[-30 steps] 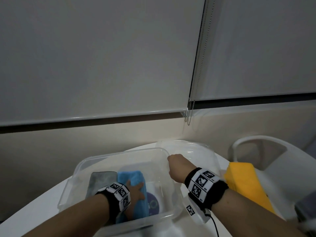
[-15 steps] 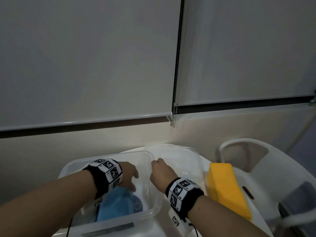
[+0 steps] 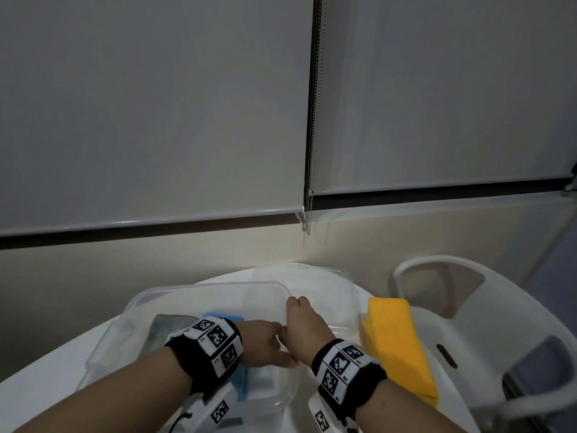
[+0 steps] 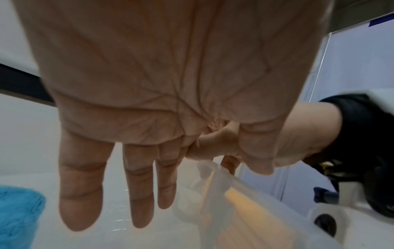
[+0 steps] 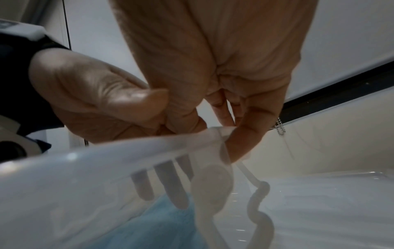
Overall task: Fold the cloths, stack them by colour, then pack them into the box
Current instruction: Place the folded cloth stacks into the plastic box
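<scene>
A clear plastic box (image 3: pixel 203 287) stands on the white table, with a folded grey cloth (image 3: pixel 165 329) and a folded blue cloth (image 3: pixel 223 315) inside. My right hand (image 3: pixel 296 307) pinches the rim of the box's right wall (image 5: pixel 149 144) between thumb and fingers. My left hand (image 3: pixel 274 348) is beside it, touching it. In the left wrist view its fingers (image 4: pixel 81 193) hang straight down inside that wall and hold nothing, and the blue cloth (image 4: pixel 17 210) lies to their left. A folded yellow cloth stack (image 3: pixel 396 342) lies right of the box.
The clear lid (image 3: pixel 315 282) lies behind the box at the right. A white chair (image 3: pixel 484 307) stands to the right of the round table (image 3: pixel 62 364). Roller blinds and a bead chain (image 3: pixel 309 214) hang on the wall behind.
My left hand has lifted off the blue cloth and moved right to the box's right wall, next to my right hand. The right hand has stayed on the rim.
</scene>
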A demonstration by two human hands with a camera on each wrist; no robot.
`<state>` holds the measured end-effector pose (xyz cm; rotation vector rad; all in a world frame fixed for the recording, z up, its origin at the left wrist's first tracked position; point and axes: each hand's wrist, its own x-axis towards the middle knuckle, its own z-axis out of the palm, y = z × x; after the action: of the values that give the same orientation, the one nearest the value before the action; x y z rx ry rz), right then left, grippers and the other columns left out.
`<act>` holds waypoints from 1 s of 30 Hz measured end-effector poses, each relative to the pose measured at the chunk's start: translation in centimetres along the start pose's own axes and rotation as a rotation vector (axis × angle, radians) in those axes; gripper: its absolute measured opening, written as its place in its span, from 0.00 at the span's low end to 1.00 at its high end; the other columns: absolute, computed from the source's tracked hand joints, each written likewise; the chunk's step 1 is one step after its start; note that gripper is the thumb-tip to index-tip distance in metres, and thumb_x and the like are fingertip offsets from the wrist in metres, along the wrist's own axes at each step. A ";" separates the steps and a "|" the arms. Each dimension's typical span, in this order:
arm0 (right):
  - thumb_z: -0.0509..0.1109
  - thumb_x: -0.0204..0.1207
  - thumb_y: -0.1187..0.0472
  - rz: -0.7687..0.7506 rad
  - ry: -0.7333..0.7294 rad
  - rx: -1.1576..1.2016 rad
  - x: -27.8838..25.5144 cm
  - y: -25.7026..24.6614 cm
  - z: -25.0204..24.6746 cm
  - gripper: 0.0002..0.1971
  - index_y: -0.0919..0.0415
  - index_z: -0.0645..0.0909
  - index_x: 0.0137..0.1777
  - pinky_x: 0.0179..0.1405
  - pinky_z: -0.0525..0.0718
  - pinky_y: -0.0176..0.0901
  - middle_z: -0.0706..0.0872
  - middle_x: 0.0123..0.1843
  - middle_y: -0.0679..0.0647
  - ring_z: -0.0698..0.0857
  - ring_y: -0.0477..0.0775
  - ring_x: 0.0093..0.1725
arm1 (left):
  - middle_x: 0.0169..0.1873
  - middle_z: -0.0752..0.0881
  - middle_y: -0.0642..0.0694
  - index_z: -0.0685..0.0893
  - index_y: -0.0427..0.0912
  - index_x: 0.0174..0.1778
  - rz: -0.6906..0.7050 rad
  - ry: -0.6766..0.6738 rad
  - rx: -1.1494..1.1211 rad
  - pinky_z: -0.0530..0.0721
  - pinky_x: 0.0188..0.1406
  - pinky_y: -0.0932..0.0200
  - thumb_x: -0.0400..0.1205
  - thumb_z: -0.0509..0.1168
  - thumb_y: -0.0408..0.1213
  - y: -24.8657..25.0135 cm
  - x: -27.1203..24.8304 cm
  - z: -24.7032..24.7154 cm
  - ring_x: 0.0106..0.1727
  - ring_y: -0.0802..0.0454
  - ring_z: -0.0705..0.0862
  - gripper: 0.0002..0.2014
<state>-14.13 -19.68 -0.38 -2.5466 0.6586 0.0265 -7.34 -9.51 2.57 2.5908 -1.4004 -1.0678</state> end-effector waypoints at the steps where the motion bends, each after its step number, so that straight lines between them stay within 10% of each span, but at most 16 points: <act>1: 0.66 0.74 0.64 -0.003 -0.002 0.000 -0.2 0.3 -0.1 0.21 0.66 0.69 0.66 0.44 0.71 0.44 0.71 0.64 0.60 0.82 0.65 0.58 | 0.66 0.80 0.51 0.74 0.45 0.69 -0.003 0.006 -0.019 0.74 0.69 0.56 0.78 0.65 0.61 0.4 0.1 0.1 0.65 0.52 0.79 0.30; 5: 0.66 0.76 0.64 -0.034 0.000 0.006 -0.4 1.7 -0.4 0.19 0.65 0.69 0.65 0.45 0.74 0.44 0.72 0.64 0.60 0.79 0.62 0.49 | 0.56 0.84 0.52 0.72 0.50 0.59 -0.040 -0.006 -0.057 0.80 0.64 0.54 0.73 0.69 0.62 1.6 1.0 0.7 0.57 0.51 0.84 0.26; 12: 0.60 0.82 0.61 -0.116 0.061 0.120 -1.3 7.4 -4.1 0.18 0.61 0.72 0.71 0.60 0.74 0.41 0.78 0.66 0.56 0.79 0.55 0.63 | 0.64 0.82 0.49 0.67 0.42 0.70 -0.122 0.025 0.045 0.77 0.64 0.52 0.71 0.68 0.67 3.2 2.6 0.9 0.63 0.47 0.81 0.41; 19: 0.63 0.82 0.63 0.226 0.166 0.133 -2.6 18.5 -6.2 0.18 0.63 0.73 0.71 0.63 0.74 0.41 0.79 0.69 0.57 0.78 0.55 0.67 | 0.58 0.85 0.42 0.80 0.40 0.61 -0.080 0.316 0.354 0.81 0.55 0.55 0.77 0.66 0.58 8.5 1.3 -1.8 0.58 0.43 0.84 0.26; 25: 0.58 0.85 0.59 0.490 0.068 0.195 -3.7 22.9 -3.7 0.14 0.65 0.70 0.66 0.54 0.75 0.44 0.79 0.64 0.61 0.79 0.59 0.61 | 0.56 0.83 0.38 0.76 0.35 0.65 0.029 0.223 -0.144 0.84 0.51 0.50 0.82 0.63 0.53 16.0 6.6 0.9 0.54 0.40 0.85 0.25; 30: 0.63 0.82 0.56 0.560 -0.006 0.206 -3.8 24.2 -2.4 0.19 0.65 0.70 0.67 0.60 0.75 0.45 0.79 0.62 0.59 0.78 0.59 0.64 | 0.80 0.60 0.37 0.50 0.35 0.83 -0.083 0.129 -0.286 0.71 0.71 0.49 0.87 0.54 0.52 17.4 13.3 8.3 0.78 0.39 0.67 0.35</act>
<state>-28.84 -37.38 -9.04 -2.0943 1.2795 0.1497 -19.96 -27.30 -5.82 2.4772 -1.0365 -1.0043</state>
